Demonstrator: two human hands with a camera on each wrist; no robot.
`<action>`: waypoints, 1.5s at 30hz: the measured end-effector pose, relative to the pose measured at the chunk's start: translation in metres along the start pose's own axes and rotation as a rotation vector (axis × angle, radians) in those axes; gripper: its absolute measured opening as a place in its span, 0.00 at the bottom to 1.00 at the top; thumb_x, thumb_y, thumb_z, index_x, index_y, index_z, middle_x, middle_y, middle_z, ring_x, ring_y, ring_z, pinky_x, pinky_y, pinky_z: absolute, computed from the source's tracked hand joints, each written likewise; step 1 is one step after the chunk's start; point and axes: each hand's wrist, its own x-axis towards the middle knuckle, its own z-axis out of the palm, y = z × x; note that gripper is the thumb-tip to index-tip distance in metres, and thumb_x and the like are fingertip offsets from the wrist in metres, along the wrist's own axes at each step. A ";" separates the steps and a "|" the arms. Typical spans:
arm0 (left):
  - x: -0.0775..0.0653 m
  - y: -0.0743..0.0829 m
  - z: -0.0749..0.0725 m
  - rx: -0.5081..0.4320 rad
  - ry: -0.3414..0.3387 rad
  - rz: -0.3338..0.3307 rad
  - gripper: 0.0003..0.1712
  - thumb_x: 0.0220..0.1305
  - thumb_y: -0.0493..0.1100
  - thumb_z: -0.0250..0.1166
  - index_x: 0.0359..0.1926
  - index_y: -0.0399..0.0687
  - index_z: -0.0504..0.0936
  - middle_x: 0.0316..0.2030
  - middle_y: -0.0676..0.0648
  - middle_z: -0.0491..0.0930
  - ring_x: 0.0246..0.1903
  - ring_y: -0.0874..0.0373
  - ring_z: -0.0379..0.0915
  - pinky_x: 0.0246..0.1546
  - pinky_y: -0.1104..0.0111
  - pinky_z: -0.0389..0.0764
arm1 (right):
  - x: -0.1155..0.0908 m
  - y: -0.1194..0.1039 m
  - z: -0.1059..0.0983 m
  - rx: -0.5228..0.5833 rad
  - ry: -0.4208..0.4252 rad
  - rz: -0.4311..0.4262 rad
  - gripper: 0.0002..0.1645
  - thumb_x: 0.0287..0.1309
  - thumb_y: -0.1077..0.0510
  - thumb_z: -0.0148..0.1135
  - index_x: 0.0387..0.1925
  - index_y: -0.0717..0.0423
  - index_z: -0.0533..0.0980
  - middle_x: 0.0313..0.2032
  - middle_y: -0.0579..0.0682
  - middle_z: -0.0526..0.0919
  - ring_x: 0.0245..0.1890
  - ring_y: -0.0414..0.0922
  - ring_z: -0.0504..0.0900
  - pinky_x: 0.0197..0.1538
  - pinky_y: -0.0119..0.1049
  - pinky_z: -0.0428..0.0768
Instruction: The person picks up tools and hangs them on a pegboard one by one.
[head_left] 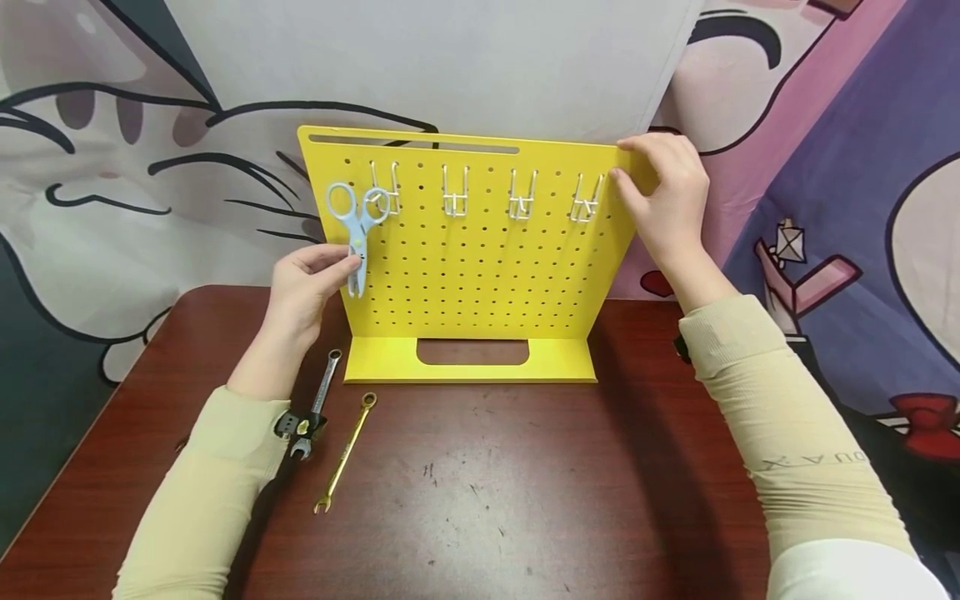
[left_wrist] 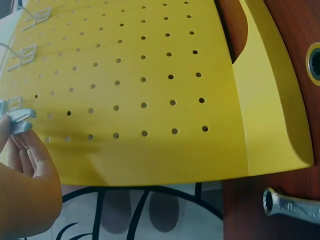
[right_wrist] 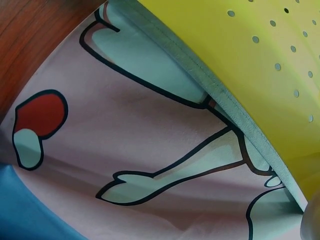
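Light blue scissors (head_left: 357, 229) stand upright, handles up, in front of the leftmost hook (head_left: 386, 190) of a yellow pegboard (head_left: 480, 258). My left hand (head_left: 303, 283) pinches them by the blades between thumb and fingers. In the left wrist view the blade end of the scissors (left_wrist: 22, 120) pokes out past the left hand (left_wrist: 30, 170). At the board's upper right corner my right hand (head_left: 667, 187) grips the edge, thumb on the front face and fingers behind. Only a sliver of that hand shows in the right wrist view.
More white wire hooks (head_left: 455, 192) line the board's upper part. On the brown table (head_left: 540, 475), a silver wrench (head_left: 324, 392) lies beside the left wrist, and a gold wrench (head_left: 347, 454) lies in front of the board's left foot. A cartoon-printed cloth (head_left: 105, 167) hangs behind.
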 end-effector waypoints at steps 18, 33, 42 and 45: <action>0.013 -0.021 0.016 0.044 0.066 0.002 0.17 0.66 0.29 0.71 0.30 0.58 0.91 0.28 0.59 0.89 0.29 0.69 0.85 0.38 0.78 0.87 | 0.000 -0.003 0.002 0.046 0.029 0.063 0.14 0.64 0.62 0.73 0.51 0.59 0.87 0.51 0.58 0.90 0.58 0.57 0.83 0.69 0.46 0.75; 0.002 -0.018 0.012 0.089 0.016 0.014 0.14 0.68 0.28 0.70 0.35 0.53 0.90 0.30 0.59 0.91 0.31 0.68 0.87 0.40 0.77 0.88 | 0.000 -0.002 0.001 0.051 0.042 0.073 0.14 0.63 0.62 0.74 0.51 0.59 0.88 0.50 0.58 0.91 0.58 0.57 0.83 0.69 0.45 0.75; -0.026 -0.020 -0.025 0.219 -0.049 -0.025 0.12 0.68 0.30 0.71 0.39 0.54 0.90 0.32 0.61 0.90 0.33 0.69 0.87 0.41 0.78 0.88 | -0.002 -0.004 0.000 0.045 0.029 0.062 0.14 0.64 0.62 0.73 0.51 0.59 0.88 0.51 0.58 0.91 0.58 0.57 0.83 0.69 0.45 0.75; -0.034 -0.021 -0.041 0.298 -0.060 -0.044 0.09 0.68 0.32 0.72 0.42 0.50 0.89 0.32 0.62 0.90 0.33 0.70 0.88 0.39 0.79 0.87 | -0.001 -0.004 0.000 0.050 0.033 0.067 0.14 0.64 0.61 0.73 0.51 0.59 0.88 0.51 0.57 0.91 0.59 0.56 0.83 0.69 0.45 0.75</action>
